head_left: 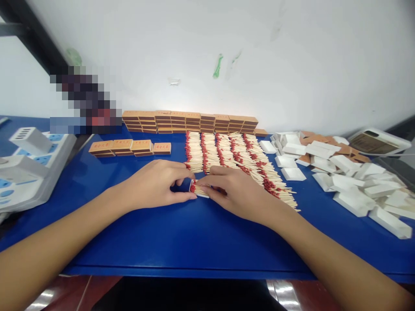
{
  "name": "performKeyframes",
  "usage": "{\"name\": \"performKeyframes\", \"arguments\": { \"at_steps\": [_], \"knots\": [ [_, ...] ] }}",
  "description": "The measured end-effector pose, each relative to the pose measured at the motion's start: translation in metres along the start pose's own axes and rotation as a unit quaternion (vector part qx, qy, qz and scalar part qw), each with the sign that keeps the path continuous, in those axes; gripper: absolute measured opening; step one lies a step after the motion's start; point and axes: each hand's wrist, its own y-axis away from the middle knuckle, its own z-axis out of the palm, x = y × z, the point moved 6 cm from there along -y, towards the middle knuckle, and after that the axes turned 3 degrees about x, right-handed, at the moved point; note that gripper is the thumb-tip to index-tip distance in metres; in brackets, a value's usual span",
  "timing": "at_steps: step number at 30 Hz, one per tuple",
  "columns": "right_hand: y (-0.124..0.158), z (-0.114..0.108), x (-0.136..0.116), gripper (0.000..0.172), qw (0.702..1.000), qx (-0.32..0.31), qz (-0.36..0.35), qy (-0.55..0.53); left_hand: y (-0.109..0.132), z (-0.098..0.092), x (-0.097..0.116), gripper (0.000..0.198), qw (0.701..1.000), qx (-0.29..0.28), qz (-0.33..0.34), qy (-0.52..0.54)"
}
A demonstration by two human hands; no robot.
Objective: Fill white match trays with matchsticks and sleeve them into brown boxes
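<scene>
My left hand (155,183) and my right hand (235,190) meet over a small white matchbox tray (198,189) filled with red-tipped matches, resting on the blue table (181,242). Both hands pinch the tray from either side, fingers curled round its ends. Just behind the hands lie rows of loose red-tipped matches (227,153), fanning toward the right.
Orange matchboxes (191,122) are stacked along the wall, with a short row (129,147) at the left. A heap of empty white trays (350,177) and orange sleeves lies at the right. A white power strip (29,164) sits at the left edge.
</scene>
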Motion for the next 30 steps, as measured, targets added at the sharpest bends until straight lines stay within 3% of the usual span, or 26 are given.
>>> {"name": "performKeyframes", "arguments": {
  "at_steps": [18,22,26,30],
  "knots": [
    [0.001,0.0,-0.001,0.026,1.0,-0.016,0.01,-0.001,0.001,0.0,0.0,0.029,1.0,-0.007,-0.005,0.001],
    [0.0,-0.005,0.0,0.023,1.0,0.012,0.0,-0.005,0.001,0.0,0.0,0.029,1.0,-0.01,-0.005,-0.002],
    [-0.002,-0.009,0.01,0.013,0.998,0.024,0.042,0.029,0.0,0.0,0.0,0.03,1.0,-0.011,-0.004,0.005],
    [-0.004,-0.008,0.015,0.021,0.998,0.002,0.063,0.026,0.001,-0.001,-0.001,0.03,1.0,-0.014,-0.006,0.004]
  ]
}}
